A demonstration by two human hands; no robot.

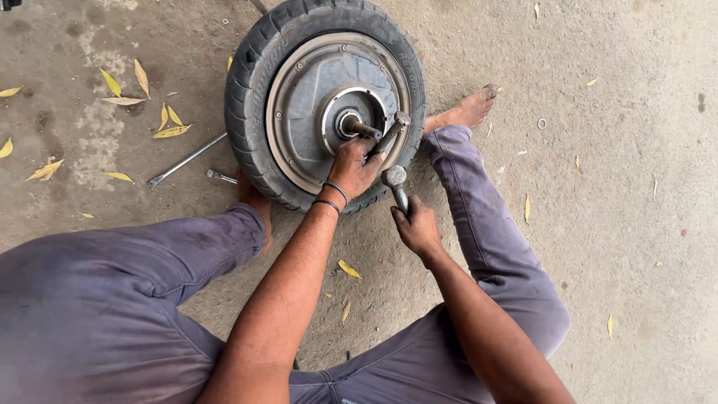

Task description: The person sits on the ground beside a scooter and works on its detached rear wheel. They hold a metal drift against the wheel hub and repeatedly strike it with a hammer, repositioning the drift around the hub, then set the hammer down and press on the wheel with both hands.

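The left hand (353, 166) is closed around a metal punch (389, 135) set against the hub of a scooter wheel (325, 101); the right hand (417, 227) grips a hammer (396, 182) by its handle, head just below the punch. The wheel lies on the concrete floor (613, 187) between the person's legs, braced by bare feet. It looks heavy and rigid, its rubber tyre the surest place to hold. The punch tip and the hammer handle are hidden by the hands; a long rod (185, 160) lies partly under the tyre.
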